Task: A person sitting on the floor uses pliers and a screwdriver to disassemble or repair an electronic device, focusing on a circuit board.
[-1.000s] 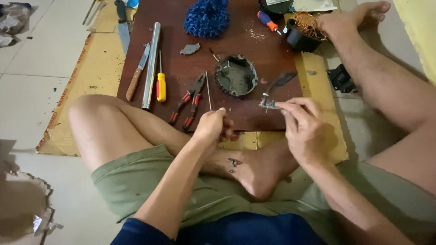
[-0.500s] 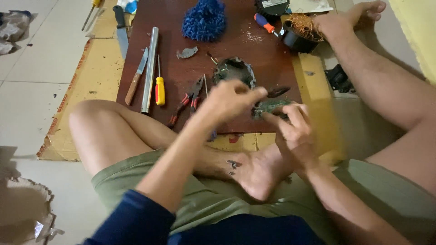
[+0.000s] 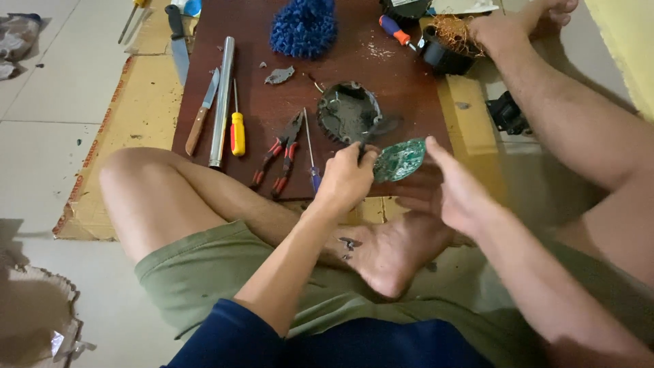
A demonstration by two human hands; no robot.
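- Person is sitting cross-legged on the floor, working over a dark brown board lying on flattened cardboard, probably to be sparing the tiles.
- Left hand is closing its fingers around a thin dark tool, tip angling up toward the round dark housing; grip looks tight, pencil-like, likely for prying or scraping.
- Right hand is cradling the green circuit board from below, fingers half open, index finger extended along its edge; seems to be steadying it so the tool hand can be working on it.
- Green circuit board is hovering just above the near edge of the brown board, between both hands, tilted toward the camera.
- Housing is lying just beyond the hands, open side up.
- Tools are lying in a row to the left, within reach: red-handled pliers, blue-handled thin screwdriver, yellow-handled screwdriver, metal tube, wooden-handled knife.
- Blue fuzzy cloth and a black pot with copper wire are sitting at the far edge, out of the way.
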